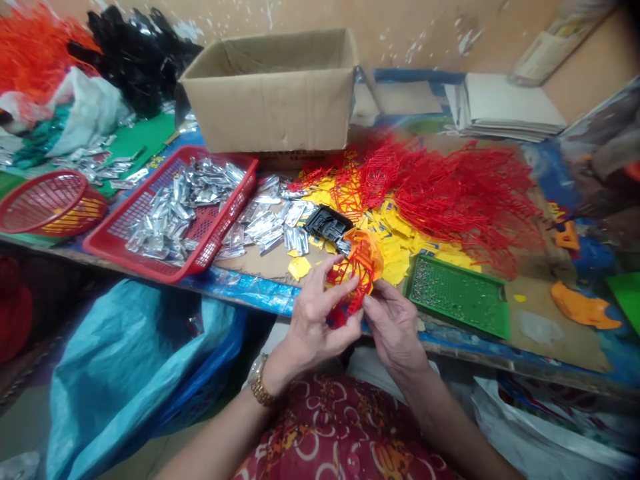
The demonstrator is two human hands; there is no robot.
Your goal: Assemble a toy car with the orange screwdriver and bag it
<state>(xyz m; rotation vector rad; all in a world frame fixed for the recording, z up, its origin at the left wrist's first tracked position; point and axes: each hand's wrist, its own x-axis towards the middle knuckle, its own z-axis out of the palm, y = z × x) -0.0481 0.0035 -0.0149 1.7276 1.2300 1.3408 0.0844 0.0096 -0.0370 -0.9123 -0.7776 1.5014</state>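
Observation:
My left hand point(315, 320) and my right hand point(393, 327) are together over the table's front edge, with fingers pinching a tangle of red plastic sprue point(347, 287). An orange-yellow plastic piece point(367, 257) clings to its top. A large heap of the same red sprue point(463, 193) lies just beyond, on scattered yellow plastic pieces point(395, 247). A black plastic part point(327, 223) sits close behind my hands, beside loose silver foil pieces point(265, 223). A gold wristwatch point(261, 388) circles my left wrist.
A red plastic basket point(150, 250) full of silver pieces stands left of my hands, with a round red basket point(50, 203) beyond it. A green tray point(457, 293) lies to the right. A cardboard box point(265, 93) stands behind. A blue sack point(130, 353) sits below the table's edge.

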